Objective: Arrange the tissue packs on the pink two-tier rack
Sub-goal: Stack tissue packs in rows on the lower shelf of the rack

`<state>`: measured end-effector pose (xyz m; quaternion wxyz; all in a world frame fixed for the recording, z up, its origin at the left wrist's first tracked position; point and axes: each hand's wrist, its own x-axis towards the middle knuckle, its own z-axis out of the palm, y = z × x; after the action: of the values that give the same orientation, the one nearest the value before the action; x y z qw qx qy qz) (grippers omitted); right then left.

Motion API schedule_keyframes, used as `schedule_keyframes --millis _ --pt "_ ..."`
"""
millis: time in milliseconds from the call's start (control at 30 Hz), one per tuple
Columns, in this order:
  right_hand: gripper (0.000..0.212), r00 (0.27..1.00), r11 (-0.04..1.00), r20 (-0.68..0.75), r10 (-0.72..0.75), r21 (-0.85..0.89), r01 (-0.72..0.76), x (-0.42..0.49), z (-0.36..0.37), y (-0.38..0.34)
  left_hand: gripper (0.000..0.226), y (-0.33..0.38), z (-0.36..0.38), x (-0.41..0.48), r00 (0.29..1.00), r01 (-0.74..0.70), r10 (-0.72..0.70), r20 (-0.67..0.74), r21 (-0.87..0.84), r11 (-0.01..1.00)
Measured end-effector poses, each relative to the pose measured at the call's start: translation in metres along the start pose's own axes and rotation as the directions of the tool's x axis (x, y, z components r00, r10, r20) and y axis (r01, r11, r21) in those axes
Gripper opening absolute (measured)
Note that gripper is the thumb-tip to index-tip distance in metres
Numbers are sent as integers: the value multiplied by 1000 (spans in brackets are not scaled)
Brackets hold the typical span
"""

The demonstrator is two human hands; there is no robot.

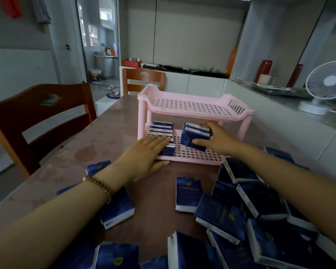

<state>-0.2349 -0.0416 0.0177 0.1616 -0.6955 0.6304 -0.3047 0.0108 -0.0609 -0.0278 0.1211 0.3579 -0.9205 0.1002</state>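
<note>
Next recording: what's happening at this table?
A person is filling the lower tier of a pink plastic two-tier rack on a brown table. The left hand rests flat on a row of dark blue tissue packs at the tier's left end, while the right hand grips a pair of packs on the same tier. The top tier holds nothing; many loose packs lie on the table.
</note>
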Motion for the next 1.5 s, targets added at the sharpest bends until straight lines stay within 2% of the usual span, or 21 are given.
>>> schedule_keyframes --millis 167,333,433,600,833,1033,1167,1233,1333,1433,1500 --pt "57 997 988 24 79 -138 -75 39 6 4 95 1 7 0 1000 4 -3 -8 73 997" --pt "59 989 976 53 136 -181 -125 62 14 14 83 2 8 -1 999 14 -13 -32 53 998" --pt "57 987 972 46 151 -191 -139 67 18 19 84 2 8 -2 999 10 -9 -44 28 1000" --pt "50 993 988 76 91 -131 -80 73 25 15 86 3 8 -1 998 14 -14 -60 5 1000" --pt "50 993 994 117 29 -107 -16 70 34 12 87 2 9 -2 999 10 -10 -53 -7 1000" --pt "71 997 989 83 -3 -148 15 61 31 10 88 1 6 -4 999 -6 5 -42 -22 1000" --pt "72 992 988 92 -91 -119 102 38 22 -4 81 1 0 -4 999 -10 5 -43 -113 994" --pt "67 983 987 117 -138 -68 147 19 16 -15 79 4 -10 -5 999 -10 4 -33 -166 986" --pt "51 976 992 177 -123 51 116 -11 8 -29 73 9 -30 -11 999 -37 31 -29 -232 972" --pt "30 928 995 358 -101 46 90 -42 -2 -41 67 12 -52 -24 998 -62 67 6 -300 952" --pt "32 874 998 484 -44 -11 57 -58 -4 -44 66 10 -63 -39 991 7 41 126 -362 932"
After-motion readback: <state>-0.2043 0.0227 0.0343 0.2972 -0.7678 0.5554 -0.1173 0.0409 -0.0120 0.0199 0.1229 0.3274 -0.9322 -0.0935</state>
